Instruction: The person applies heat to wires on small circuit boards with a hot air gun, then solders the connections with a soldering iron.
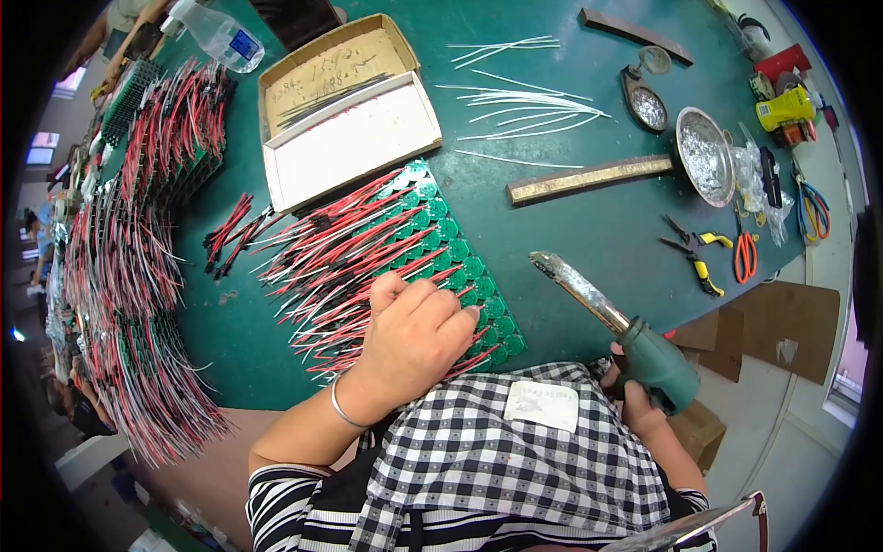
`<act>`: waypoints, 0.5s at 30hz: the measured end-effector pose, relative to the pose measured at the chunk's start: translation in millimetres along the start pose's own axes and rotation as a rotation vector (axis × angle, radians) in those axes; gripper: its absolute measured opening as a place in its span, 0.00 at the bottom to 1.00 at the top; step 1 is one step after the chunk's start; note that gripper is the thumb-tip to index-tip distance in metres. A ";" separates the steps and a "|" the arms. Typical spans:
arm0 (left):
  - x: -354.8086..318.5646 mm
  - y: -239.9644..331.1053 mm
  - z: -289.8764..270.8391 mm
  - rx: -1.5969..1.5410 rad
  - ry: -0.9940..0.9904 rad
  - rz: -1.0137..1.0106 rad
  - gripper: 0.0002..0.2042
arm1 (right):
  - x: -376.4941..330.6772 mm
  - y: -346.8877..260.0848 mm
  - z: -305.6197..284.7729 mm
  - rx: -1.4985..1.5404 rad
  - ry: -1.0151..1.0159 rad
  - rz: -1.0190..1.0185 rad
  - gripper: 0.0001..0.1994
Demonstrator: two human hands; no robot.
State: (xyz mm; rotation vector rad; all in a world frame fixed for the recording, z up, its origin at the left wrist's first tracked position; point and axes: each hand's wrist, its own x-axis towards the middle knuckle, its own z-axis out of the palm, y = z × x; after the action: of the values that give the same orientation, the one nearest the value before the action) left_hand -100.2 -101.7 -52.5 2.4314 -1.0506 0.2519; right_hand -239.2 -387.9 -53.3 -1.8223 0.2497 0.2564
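Note:
My left hand rests knuckles-up on a row of small green round circuit boards with red, white and black wires fanned out to the left on the green table. Its fingers press down on the boards near the row's near end. My right hand grips the green handle of a soldering iron, whose crusted metal tip points up and left, held above the table to the right of the boards and apart from them.
An open cardboard box with a white lid lies behind the boards. Loose white wires, a brass bar, a metal dish of solder, pliers and scissors lie at right. Piles of wired boards fill the left side.

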 end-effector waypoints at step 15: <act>-5.6 -23.8 -28.2 0.096 -0.308 -0.236 0.31 | 31.8 -9.4 10.1 0.417 0.262 -0.217 0.26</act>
State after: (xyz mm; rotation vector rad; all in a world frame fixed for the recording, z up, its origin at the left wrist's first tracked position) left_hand -86.2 -70.1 -38.3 2.7113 -0.8770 -0.1595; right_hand -206.5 -376.9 -57.0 -1.4492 0.2632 -0.1786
